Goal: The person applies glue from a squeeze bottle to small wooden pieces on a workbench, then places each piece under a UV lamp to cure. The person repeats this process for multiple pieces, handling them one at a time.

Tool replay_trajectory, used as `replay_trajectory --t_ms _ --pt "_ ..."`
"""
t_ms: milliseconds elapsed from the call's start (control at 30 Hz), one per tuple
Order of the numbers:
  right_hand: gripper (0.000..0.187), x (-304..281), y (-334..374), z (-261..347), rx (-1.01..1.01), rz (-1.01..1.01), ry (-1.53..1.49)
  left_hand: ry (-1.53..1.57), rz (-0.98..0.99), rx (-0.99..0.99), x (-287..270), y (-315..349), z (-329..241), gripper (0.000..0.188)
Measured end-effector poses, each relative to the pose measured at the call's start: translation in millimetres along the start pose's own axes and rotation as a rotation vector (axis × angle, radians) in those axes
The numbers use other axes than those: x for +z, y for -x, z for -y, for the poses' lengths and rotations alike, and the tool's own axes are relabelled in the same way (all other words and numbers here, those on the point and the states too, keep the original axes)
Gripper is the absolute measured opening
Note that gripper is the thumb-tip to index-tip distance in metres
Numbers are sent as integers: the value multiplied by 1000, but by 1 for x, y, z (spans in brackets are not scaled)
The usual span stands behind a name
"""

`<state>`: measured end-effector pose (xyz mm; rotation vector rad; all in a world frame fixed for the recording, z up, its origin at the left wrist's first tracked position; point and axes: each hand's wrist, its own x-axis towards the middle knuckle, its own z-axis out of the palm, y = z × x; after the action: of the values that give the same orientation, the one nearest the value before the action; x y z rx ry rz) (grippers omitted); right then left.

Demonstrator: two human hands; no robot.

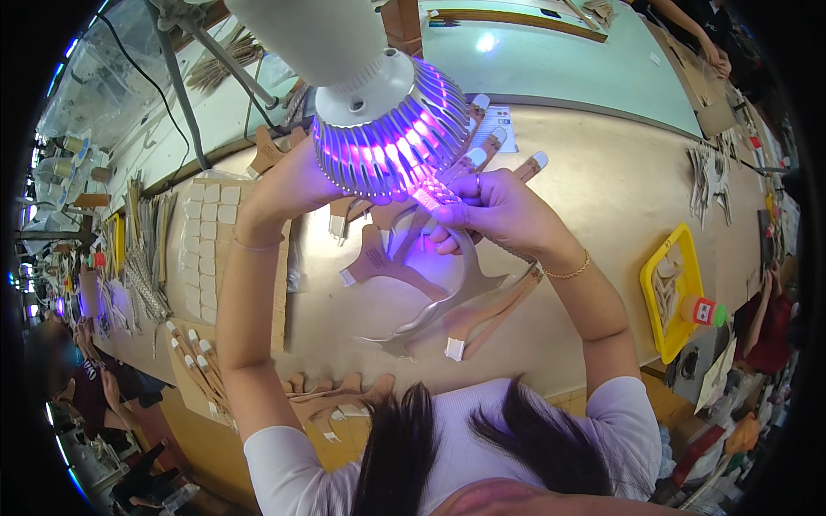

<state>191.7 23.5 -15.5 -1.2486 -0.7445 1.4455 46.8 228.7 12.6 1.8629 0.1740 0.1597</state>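
A woven strap end [437,196] glows pink-violet under the rim of a lamp head [391,129] with a ribbed metal collar. My right hand [503,211] is closed on this strap, thumb and fingers pinching it just right of the lamp. Below that hand, a pale curved strip [465,275] hangs down over the table and bends to the left. My left hand [314,179] reaches up to the lamp's left side; its fingers are mostly hidden behind the lamp head. Brown leather-like cut pieces [374,258] with white-wrapped ends lie beneath my hands.
A sheet of pale square pieces [209,249] lies left, beside bundled strips [146,249]. On the right stands a yellow tray [647,279] of cut pieces, with an orange bottle [701,311] with a green cap beside it. Other people's hands [712,56] work at the far right.
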Motion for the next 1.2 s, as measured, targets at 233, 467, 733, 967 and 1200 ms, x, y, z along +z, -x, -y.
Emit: replay_trajectory --t_ms 233,467,733,967,1200 --pt "26 -2 -3 -2 21 -4 -11 -176 48 50 -1 2 9 37" --pt "25 -4 -3 -3 44 5 16 -148 29 70 -1 3 12 31" --pt "28 -4 -5 -4 14 53 48 -211 64 2 -4 4 11 28" --pt "28 -3 -5 -3 22 55 64 -221 56 -33 -2 5 2 33" --pt "29 -2 -5 -4 31 49 49 -155 78 -89 -1 5 1 30"
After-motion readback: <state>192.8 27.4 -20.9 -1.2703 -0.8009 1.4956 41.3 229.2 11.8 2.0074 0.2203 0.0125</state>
